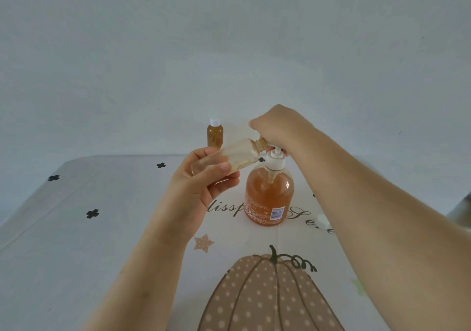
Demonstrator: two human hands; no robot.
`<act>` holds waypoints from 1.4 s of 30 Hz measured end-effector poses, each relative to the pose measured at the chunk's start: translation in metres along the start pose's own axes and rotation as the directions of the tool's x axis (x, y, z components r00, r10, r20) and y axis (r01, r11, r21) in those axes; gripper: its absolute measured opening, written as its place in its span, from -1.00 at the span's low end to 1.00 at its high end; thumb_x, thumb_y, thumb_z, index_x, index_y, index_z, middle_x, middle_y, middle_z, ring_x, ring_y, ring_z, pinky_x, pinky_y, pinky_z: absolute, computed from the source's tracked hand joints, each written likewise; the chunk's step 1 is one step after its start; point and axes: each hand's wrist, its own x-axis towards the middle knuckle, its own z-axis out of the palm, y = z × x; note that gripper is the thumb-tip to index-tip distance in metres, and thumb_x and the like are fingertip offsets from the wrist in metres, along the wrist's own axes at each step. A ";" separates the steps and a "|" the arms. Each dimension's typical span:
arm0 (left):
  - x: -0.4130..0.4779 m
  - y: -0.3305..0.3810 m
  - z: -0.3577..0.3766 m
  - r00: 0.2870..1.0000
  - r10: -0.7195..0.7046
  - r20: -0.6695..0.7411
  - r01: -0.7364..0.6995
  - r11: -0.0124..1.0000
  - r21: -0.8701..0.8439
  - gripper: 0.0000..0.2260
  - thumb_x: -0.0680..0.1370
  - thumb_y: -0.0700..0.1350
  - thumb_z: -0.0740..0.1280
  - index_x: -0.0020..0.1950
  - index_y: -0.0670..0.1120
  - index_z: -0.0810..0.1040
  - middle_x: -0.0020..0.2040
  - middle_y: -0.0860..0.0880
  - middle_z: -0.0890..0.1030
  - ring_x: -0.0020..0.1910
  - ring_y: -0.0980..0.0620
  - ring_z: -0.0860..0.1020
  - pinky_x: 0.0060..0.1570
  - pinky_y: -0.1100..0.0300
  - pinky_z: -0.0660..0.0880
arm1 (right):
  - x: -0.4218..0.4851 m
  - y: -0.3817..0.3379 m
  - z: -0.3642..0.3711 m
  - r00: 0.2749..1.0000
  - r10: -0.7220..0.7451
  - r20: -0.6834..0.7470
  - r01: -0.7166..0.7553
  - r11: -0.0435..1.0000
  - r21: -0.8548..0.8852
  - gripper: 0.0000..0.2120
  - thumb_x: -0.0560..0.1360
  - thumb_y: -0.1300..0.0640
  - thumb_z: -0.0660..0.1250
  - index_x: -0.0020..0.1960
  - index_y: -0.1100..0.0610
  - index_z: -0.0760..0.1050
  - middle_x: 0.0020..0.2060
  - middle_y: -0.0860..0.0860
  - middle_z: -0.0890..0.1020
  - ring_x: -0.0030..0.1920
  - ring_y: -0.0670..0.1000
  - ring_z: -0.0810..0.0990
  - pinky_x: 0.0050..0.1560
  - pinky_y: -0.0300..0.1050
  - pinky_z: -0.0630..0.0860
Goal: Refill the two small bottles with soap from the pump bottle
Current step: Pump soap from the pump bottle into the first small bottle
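Note:
The pump bottle (269, 198), clear with amber soap and a white pump, stands upright on the table in the middle. My right hand (277, 129) lies closed over the pump head from above. My left hand (204, 177) holds an uncapped small clear bottle (229, 159) tilted on its side, its threaded neck up against the pump nozzle; a little soap coats its inside. A second small bottle (215, 134), full of amber soap with a white cap on, stands upright at the back of the table.
A loose white cap (321, 221) lies on the table right of the pump bottle. The tablecloth (114, 216) has a pumpkin print near me and small black flowers. A plain wall stands behind the table's far edge.

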 end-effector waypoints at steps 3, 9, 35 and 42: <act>0.000 0.000 0.000 1.000 -0.006 0.001 0.006 1.000 0.013 -0.70 0.35 -0.27 0.43 0.05 -0.17 0.50 -0.06 -0.13 0.66 -0.14 -0.10 0.66 -0.07 0.13 0.61 | 0.001 0.003 0.001 1.000 -0.010 -0.022 0.011 1.000 0.012 -0.82 0.51 0.12 0.24 -0.19 0.17 0.52 -0.38 0.06 0.62 -0.38 0.10 0.55 -0.13 -0.09 0.49; 0.003 -0.003 -0.005 1.000 -0.014 -0.006 0.014 0.999 0.032 -0.73 0.34 -0.30 0.42 0.01 -0.17 0.51 -0.07 -0.14 0.63 -0.15 -0.10 0.65 -0.10 0.14 0.60 | 0.006 0.011 0.011 0.998 -0.034 -0.049 0.035 0.999 0.019 -0.75 0.53 0.07 0.22 -0.06 0.16 0.64 -0.25 0.03 0.69 -0.34 0.05 0.54 -0.26 -0.13 0.38; -0.001 0.003 0.002 0.999 0.039 -0.021 -0.038 0.999 0.029 -0.65 0.34 -0.28 0.46 0.08 -0.19 0.48 0.08 -0.26 0.58 -0.11 -0.15 0.64 -0.04 0.10 0.60 | -0.007 -0.001 -0.003 0.999 -0.035 -0.002 0.035 0.999 -0.040 -0.74 0.59 0.11 0.22 -0.01 0.22 0.65 -0.34 0.08 0.63 -0.34 0.08 0.56 -0.04 -0.08 0.56; 0.000 0.000 -0.001 1.000 0.018 -0.008 -0.018 0.999 0.037 -0.71 0.35 -0.28 0.44 0.04 -0.17 0.50 0.03 -0.22 0.61 -0.13 -0.13 0.65 -0.06 0.12 0.60 | -0.001 0.003 -0.001 0.997 -0.076 0.020 0.077 0.994 -0.073 -0.78 0.59 0.10 0.21 -0.10 0.16 0.59 -0.29 0.07 0.58 -0.25 0.09 0.52 -0.10 -0.08 0.46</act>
